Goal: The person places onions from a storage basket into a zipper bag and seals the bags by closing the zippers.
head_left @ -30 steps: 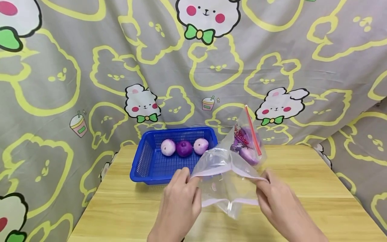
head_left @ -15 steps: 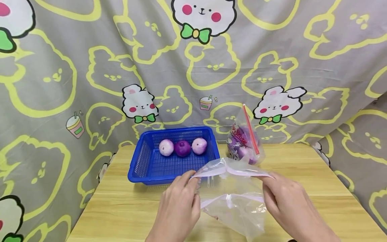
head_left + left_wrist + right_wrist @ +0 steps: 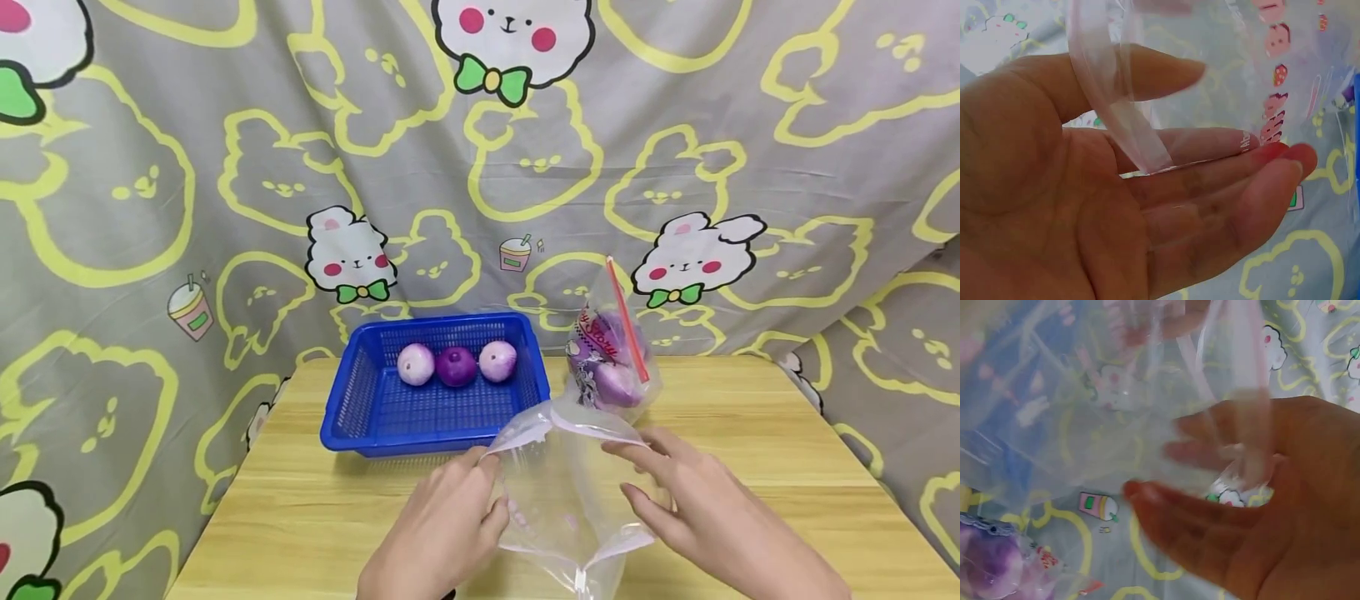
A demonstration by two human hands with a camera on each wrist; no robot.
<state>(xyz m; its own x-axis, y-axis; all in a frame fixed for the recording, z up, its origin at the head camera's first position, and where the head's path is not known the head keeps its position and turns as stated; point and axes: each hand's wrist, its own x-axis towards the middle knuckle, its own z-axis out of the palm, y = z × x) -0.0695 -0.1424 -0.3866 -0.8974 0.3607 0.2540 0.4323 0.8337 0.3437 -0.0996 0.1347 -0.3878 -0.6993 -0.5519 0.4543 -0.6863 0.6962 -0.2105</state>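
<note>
A clear zip bag (image 3: 558,492) with a pale pink rim is held spread between both hands, its mouth facing up toward the head camera. My left hand (image 3: 431,529) is at the bag's left rim. In the left wrist view its thumb and one finger reach inside the bag (image 3: 1222,94), while the other extended fingers (image 3: 1210,231) lie outside. At the right rim is my right hand (image 3: 705,508), fingers spread. Seen from the right wrist, some of its fingers (image 3: 1210,422) show through the film and others pass outside. The bag holds no visible item.
Left of the bag stands a blue basket (image 3: 360,433) holding a pale onion (image 3: 416,364), a dark purple onion (image 3: 454,367) and another pale onion (image 3: 498,362). A red-zipped bag of onions (image 3: 615,367) stands behind. A patterned cloth (image 3: 540,183) hangs behind the wooden table (image 3: 285,517).
The bag's mouth has widened and its near rim has dropped toward me. My right hand's thumb and index finger have spread apart inside the rim. Basket and filled bag stay put.
</note>
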